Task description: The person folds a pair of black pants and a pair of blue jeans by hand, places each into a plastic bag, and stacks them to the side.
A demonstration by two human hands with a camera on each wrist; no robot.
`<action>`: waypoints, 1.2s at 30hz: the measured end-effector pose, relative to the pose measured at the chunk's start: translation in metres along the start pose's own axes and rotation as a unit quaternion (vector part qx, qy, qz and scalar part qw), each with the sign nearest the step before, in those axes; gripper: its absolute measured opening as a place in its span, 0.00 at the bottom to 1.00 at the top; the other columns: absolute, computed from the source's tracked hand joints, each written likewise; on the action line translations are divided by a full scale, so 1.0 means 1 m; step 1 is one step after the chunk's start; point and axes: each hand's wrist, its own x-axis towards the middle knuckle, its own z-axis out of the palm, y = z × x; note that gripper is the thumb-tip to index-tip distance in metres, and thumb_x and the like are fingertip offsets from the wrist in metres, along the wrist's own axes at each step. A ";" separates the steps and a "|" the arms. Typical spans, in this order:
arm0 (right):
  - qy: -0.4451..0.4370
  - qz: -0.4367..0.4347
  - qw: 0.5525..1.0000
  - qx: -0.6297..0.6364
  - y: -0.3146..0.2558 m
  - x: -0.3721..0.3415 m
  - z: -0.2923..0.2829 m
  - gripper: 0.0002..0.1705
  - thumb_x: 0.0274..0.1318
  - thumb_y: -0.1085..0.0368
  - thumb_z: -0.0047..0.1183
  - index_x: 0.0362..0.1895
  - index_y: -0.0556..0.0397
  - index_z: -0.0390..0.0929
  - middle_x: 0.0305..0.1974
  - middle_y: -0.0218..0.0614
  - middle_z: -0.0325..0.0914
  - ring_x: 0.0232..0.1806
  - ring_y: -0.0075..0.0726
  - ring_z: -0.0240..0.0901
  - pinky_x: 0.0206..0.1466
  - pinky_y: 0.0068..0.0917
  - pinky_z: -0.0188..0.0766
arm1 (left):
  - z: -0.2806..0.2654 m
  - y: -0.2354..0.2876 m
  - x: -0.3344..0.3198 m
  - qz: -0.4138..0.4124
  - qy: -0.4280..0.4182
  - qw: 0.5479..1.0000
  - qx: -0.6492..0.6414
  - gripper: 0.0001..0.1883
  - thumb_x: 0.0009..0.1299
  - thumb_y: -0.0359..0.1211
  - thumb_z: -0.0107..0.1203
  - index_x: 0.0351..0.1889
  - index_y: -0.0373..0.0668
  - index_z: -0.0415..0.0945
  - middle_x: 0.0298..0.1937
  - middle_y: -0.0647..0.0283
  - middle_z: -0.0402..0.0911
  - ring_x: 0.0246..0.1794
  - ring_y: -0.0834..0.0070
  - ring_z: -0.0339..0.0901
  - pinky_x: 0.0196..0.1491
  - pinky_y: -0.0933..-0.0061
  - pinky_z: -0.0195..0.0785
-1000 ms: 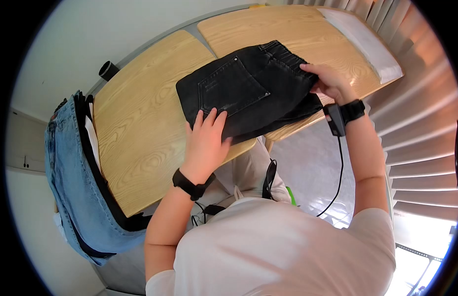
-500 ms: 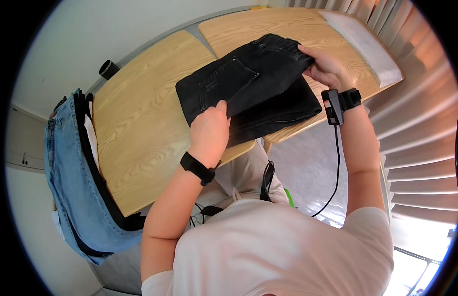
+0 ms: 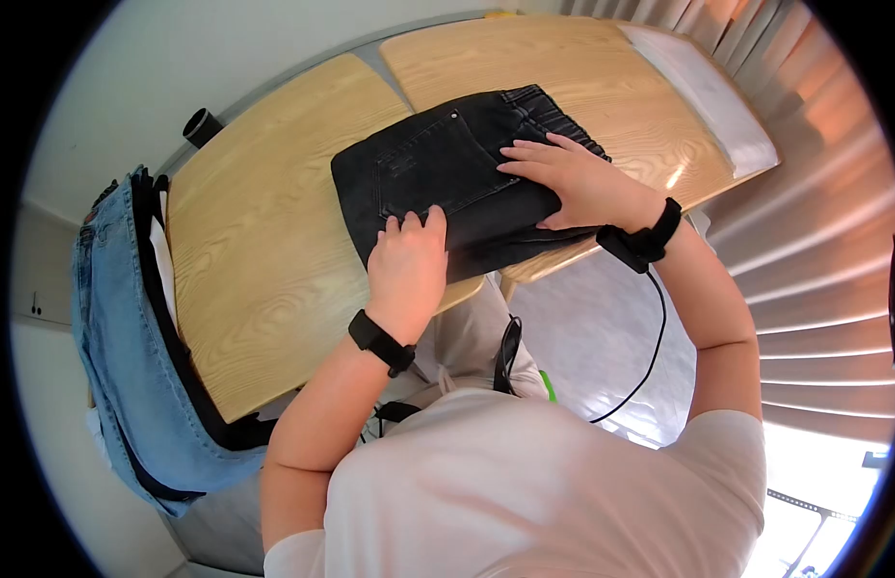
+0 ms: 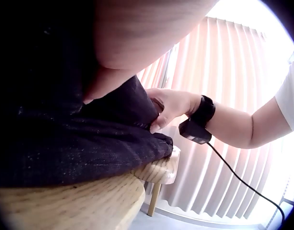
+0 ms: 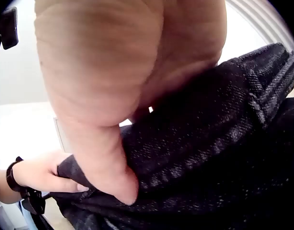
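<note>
Folded black jeans (image 3: 447,169) lie on the wooden table with a back pocket facing up and the gathered waistband toward the far right. My left hand (image 3: 409,260) is at the near left edge, fingertips over the lower pocket corner; the right wrist view shows a fold of denim between its thumb and fingers. My right hand (image 3: 587,183) rests on the jeans' right part below the waistband, fingers spread, with its thumb (image 5: 123,184) against the cloth. Its palm hides part of the right edge. Dark denim (image 4: 89,143) fills much of the left wrist view.
Blue jeans (image 3: 130,328) and black clothes hang over the table's left end. A dark cup-like cylinder (image 3: 202,128) is by the wall. A clear sheet (image 3: 703,91) covers the right end of the wooden table (image 3: 264,250). A cable (image 3: 655,356) hangs from my right wrist.
The lifted waistband side of the jeans has come down onto the lower layers. My right hand has let go of the waistband edge and moved left onto the cloth. The left hand stays near the pocket corner.
</note>
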 end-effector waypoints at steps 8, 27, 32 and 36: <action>0.030 0.003 0.998 -0.052 0.011 0.007 0.009 0.21 0.44 0.74 0.49 0.48 0.55 0.73 0.49 0.42 0.74 0.47 0.45 0.74 0.46 0.35 0.73 | 0.006 -0.012 -0.016 -0.018 0.016 0.997 -0.078 0.28 0.56 0.27 0.60 0.57 0.36 0.66 0.57 0.53 0.72 0.59 0.53 0.68 0.57 0.62 0.67; 0.017 0.125 0.991 0.043 0.021 -0.040 -0.010 0.45 0.33 0.72 0.61 0.63 0.39 0.64 0.67 0.45 0.56 0.66 0.55 0.54 0.65 0.39 0.59 | 0.006 -0.012 -0.025 -0.011 -0.011 0.997 0.078 0.35 0.58 0.21 0.51 0.66 0.52 0.61 0.63 0.50 0.64 0.56 0.41 0.68 0.40 0.64 0.79; 0.025 0.111 0.993 0.006 0.027 -0.041 0.002 0.39 0.35 0.74 0.58 0.59 0.42 0.70 0.63 0.44 0.63 0.60 0.53 0.63 0.60 0.35 0.65 | 0.005 -0.012 -0.025 -0.013 -0.018 0.994 0.104 0.33 0.59 0.23 0.50 0.66 0.52 0.61 0.63 0.49 0.64 0.56 0.42 0.68 0.37 0.65 0.79; 0.166 0.151 0.964 -0.141 0.018 -0.046 0.015 0.34 0.35 0.78 0.53 0.54 0.47 0.73 0.53 0.40 0.73 0.50 0.49 0.71 0.53 0.36 0.70 | 0.004 -0.014 -0.027 -0.011 -0.016 0.993 0.118 0.32 0.60 0.23 0.49 0.66 0.53 0.62 0.63 0.49 0.64 0.56 0.43 0.68 0.38 0.65 0.79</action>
